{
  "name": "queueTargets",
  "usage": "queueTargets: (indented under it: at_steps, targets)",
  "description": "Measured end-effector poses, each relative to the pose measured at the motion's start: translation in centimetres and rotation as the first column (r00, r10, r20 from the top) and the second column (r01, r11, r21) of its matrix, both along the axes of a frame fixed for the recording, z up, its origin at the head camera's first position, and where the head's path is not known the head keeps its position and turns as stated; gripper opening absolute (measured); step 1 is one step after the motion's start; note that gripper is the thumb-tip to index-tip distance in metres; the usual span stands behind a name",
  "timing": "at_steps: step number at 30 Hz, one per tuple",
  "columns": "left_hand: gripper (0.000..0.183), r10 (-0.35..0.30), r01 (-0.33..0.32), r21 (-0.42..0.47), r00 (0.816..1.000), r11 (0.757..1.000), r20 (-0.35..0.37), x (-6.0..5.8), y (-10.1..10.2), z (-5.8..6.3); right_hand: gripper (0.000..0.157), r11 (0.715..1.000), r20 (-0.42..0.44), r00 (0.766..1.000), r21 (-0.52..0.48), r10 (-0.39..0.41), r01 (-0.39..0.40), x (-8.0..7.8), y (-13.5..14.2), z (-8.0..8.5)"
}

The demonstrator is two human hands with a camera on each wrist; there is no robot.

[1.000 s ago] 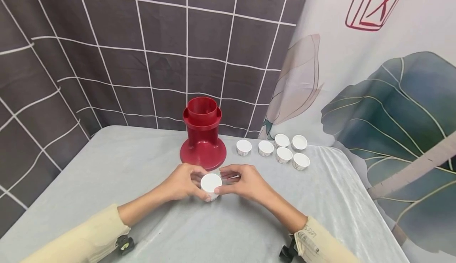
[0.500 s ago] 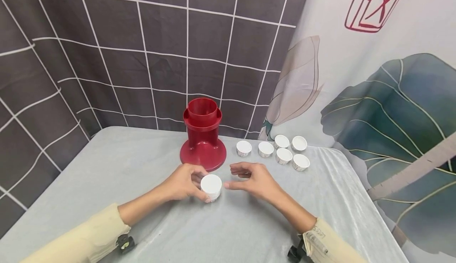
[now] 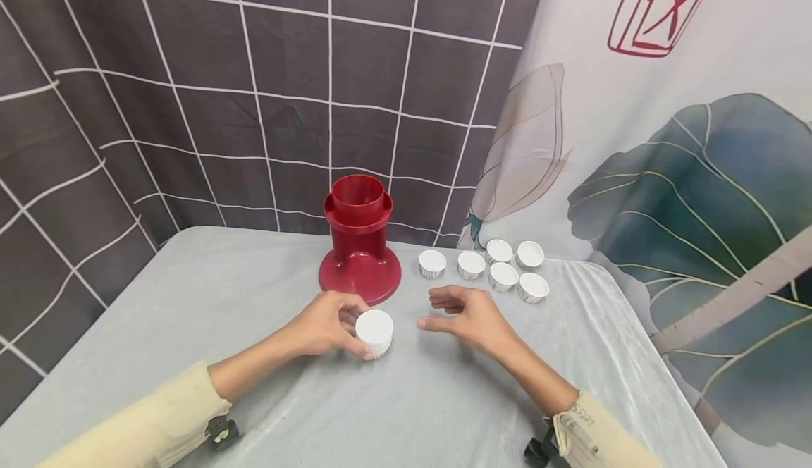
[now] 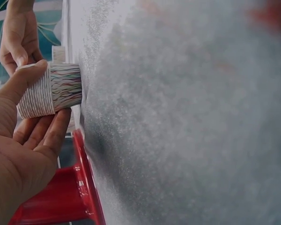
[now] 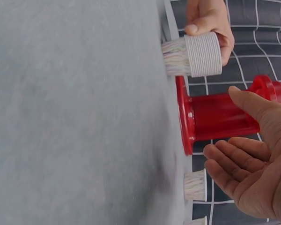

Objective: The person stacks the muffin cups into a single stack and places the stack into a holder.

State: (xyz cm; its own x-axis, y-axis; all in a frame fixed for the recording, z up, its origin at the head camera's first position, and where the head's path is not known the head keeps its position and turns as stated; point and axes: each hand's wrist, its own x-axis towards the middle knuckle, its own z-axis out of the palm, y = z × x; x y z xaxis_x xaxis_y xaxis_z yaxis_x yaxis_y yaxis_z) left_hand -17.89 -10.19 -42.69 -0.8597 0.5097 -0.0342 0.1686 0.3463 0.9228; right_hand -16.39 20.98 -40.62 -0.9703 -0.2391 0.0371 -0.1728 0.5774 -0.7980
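The left hand [image 3: 326,323] holds the stack of cups [image 3: 374,328] in a narrow grip, thumb at the near side and fingers at the far side; I suppose it is held from two sides so that the nested cups can stand straight and not tip. The stack is upright in the middle of the table [image 3: 171,313], nearer than the red stand [image 3: 359,242], and in both wrist views its bottom seems to rest on the table, so the hand perhaps steadies it more than it carries it. The right hand [image 3: 472,318] is at the right of the stack, apart from it, holding nothing; its thumb and fingers are wide apart and point to the left, a shape which would suit a round cup. The red stand is upright at the far side, and its broad round base probably gives the tall tube a firm footing. The small cups [image 3: 503,278] are at the far right, wide end up, probably set aside from the hands but within reach. I count six of them: two spaced in a row, and four grouped closely, two by two. There is one stand and one stack, whose many rims are too fine to count.
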Motion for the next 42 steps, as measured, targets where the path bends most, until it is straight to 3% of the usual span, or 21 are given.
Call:
queueTargets:
  at_steps: [17, 25, 42]
  targets:
    - [0.048, -0.009, 0.009, -0.006, 1.0, 1.0, -0.012, -0.1, 0.1, 0.1, 0.061, 0.999, -0.024, 0.998, 0.0, -0.05, 0.05, -0.2, 2.5, 0.0]
    - [0.065, -0.022, 0.022, -0.006, 1.0, 1.0, -0.007, -0.1, 0.2, 0.1, 0.059, 0.998, -0.025, 0.997, 0.009, -0.067, 0.068, 0.0, 3.0, -0.4]
    - [0.055, -0.046, 0.045, 0.039, 0.999, 0.998, 0.018, 0.0, 0.1, -0.4, 0.057, 0.992, -0.083, 0.99, 0.029, -0.118, 0.121, -0.5, 5.2, 0.2]
